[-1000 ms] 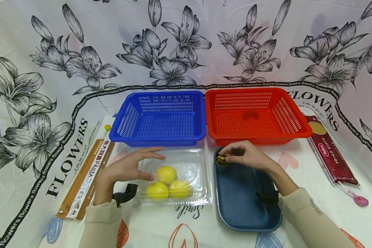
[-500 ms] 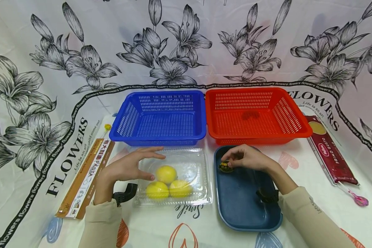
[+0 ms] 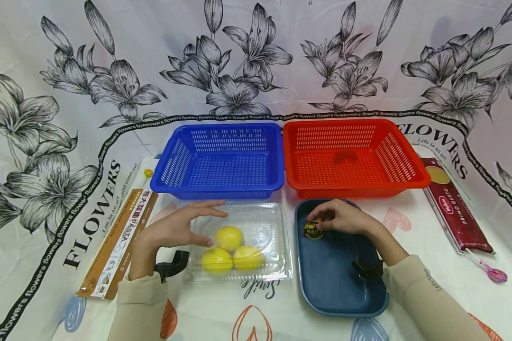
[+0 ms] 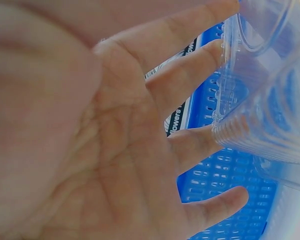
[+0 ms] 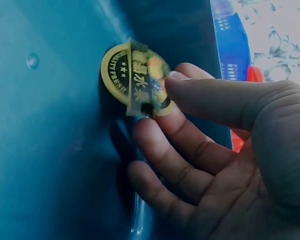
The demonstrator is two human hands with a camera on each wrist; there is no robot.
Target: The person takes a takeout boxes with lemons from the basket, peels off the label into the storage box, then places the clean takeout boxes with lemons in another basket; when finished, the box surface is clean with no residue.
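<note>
In the head view my right hand [image 3: 343,219] is over the far left part of a dark blue tray [image 3: 333,284]. Thumb and forefinger pinch a round black-and-gold fruit sticker [image 5: 121,75], printed with lettering and fruit and crossed by a strip of clear tape. The remaining fingers curl loosely below it in the right wrist view. My left hand [image 3: 170,230] is at the left side of a clear plastic clamshell box [image 3: 274,222]. Its fingers are spread, and some fingertips appear to touch the plastic in the left wrist view. Three yellow lemons [image 3: 229,238] sit inside the box.
Behind stand a blue basket [image 3: 230,175] and a red basket [image 3: 341,177], side by side. A long pasta box [image 3: 117,246] lies at the left, with a yellow lollipop [image 3: 148,173] past it. Right are a red pasta packet [image 3: 458,208] and a pink lollipop [image 3: 495,275].
My right hand has moved the sticker slightly right and nearer, from the tray's far left rim to over its inside. The left hand stays at the clamshell box.
</note>
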